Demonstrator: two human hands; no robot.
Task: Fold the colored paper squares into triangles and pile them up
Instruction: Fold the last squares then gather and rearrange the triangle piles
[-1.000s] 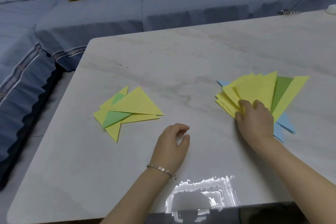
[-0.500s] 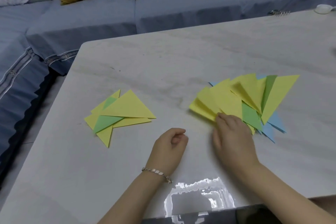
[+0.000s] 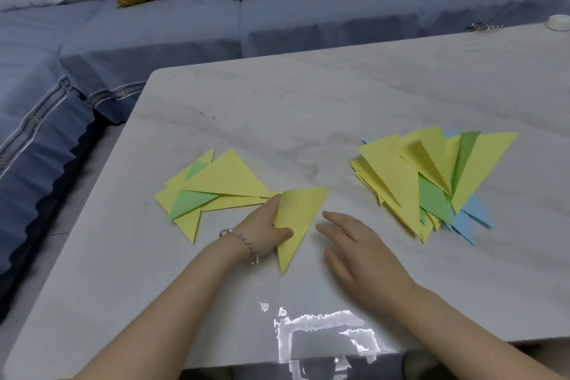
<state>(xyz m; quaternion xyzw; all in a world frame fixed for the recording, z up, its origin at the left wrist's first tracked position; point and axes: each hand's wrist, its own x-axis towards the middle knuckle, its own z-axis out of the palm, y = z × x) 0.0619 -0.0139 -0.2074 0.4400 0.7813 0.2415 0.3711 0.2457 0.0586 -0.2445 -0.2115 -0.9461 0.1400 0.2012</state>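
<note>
Left hand [image 3: 268, 231]: a folded yellow paper triangle [image 3: 300, 216] is pinched, thumb on top, near the pale marble tabletop's [image 3: 308, 108] front edge. Right hand [image 3: 354, 244]: spread, empty, just beside it. Piling is judged in hand; a short leftward carry onto the yellow-and-green triangle pile [image 3: 222, 185] is called for. The fanned yellow, green and blue paper heap [image 3: 431, 182] lies toward the right edge. No container is seen.

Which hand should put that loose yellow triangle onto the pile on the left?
Left. The left hand grips the yellow triangle right beside the left pile; the right hand is open, holds nothing and is farther from it.
</note>
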